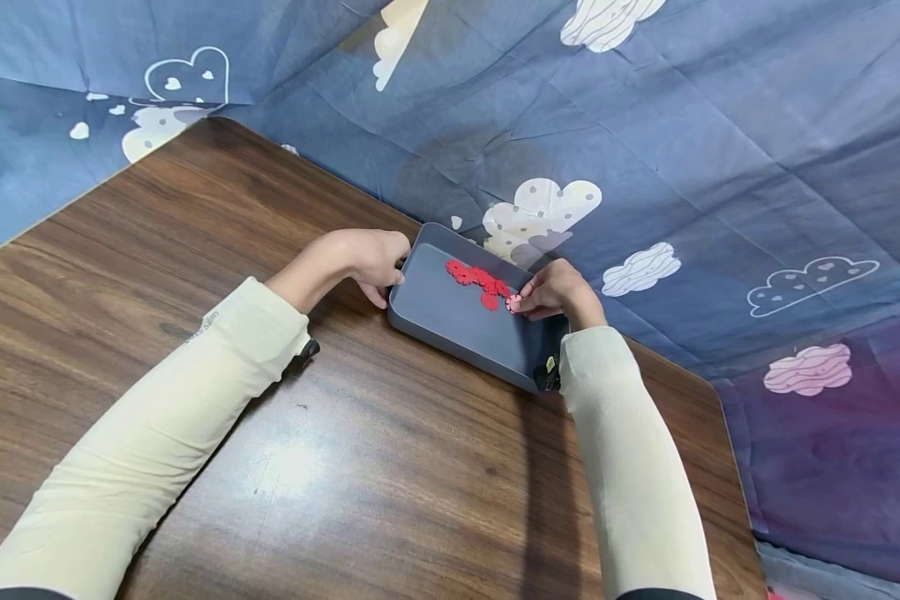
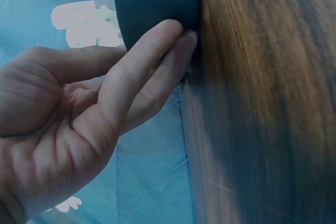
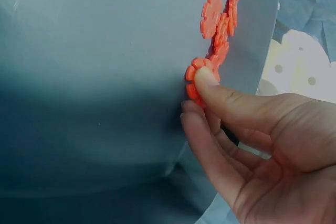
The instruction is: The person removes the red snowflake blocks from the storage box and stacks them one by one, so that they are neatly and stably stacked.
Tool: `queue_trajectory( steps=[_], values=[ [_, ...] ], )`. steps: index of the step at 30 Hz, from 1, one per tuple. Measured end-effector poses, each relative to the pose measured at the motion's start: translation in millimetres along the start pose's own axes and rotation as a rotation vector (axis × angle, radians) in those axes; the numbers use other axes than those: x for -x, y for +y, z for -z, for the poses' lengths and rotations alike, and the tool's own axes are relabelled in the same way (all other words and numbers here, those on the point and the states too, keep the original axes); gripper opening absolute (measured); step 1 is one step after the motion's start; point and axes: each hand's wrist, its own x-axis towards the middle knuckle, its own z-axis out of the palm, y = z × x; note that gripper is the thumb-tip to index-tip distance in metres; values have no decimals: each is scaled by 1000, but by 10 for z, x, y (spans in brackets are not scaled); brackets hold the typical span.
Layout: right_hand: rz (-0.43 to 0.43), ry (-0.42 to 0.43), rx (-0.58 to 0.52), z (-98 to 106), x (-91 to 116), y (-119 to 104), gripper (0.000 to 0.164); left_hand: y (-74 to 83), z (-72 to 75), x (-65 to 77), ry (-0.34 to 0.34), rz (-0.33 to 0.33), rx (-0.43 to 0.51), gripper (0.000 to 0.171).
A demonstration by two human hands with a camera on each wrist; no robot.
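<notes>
A shallow grey tray [image 1: 457, 321] sits on the table with several red, notched, flower-shaped plastic discs [image 1: 476, 277] in it, strung along its far side. My right hand [image 1: 558, 292] reaches over the tray's right end. Its thumb and fingers pinch one red disc [image 3: 191, 80], right beside the row of others. At the opposite end, my left hand [image 1: 375, 260] holds the tray's end wall. In the left wrist view, two fingertips [image 2: 170, 27] lie against the outside of the wall [image 2: 155, 3], low near the tabletop, while another digit passes behind the wall.
The wooden table [image 1: 330, 467] extends left of and in front of the tray. Behind its far edge hangs a blue cloth [image 1: 450, 108] printed with clouds, close to the tray's far wall. A small dark item with a yellow mark [image 1: 550, 364] shows by my right wrist.
</notes>
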Motion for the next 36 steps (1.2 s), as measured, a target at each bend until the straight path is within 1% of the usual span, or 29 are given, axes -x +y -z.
queue_trajectory(
  steps=[4, 8, 10, 14, 20, 27, 36],
  values=[
    [34, -35, -113, 9, 22, 66, 17, 4, 2, 0, 1, 2, -22, 21],
    [47, -61, -151, 20, 28, 117, 18, 8, -6, -5, 7, 3, -50, 20],
    [51, -70, -151, 31, 34, 139, 19, 14, -13, -9, 11, 1, -55, 20],
    [64, -79, -132, 77, 70, 175, 20, 19, -23, -19, 8, -10, -34, 21],
    [74, -81, -113, 205, 151, 217, 22, 21, -32, -29, 7, -26, -8, 23],
    [56, -82, -127, 376, 227, 288, 24, 22, -22, -18, 10, -29, -23, 26],
    [37, -71, -136, 587, 364, 461, 29, 18, -5, 6, 7, -36, 25, 28]
  ],
)
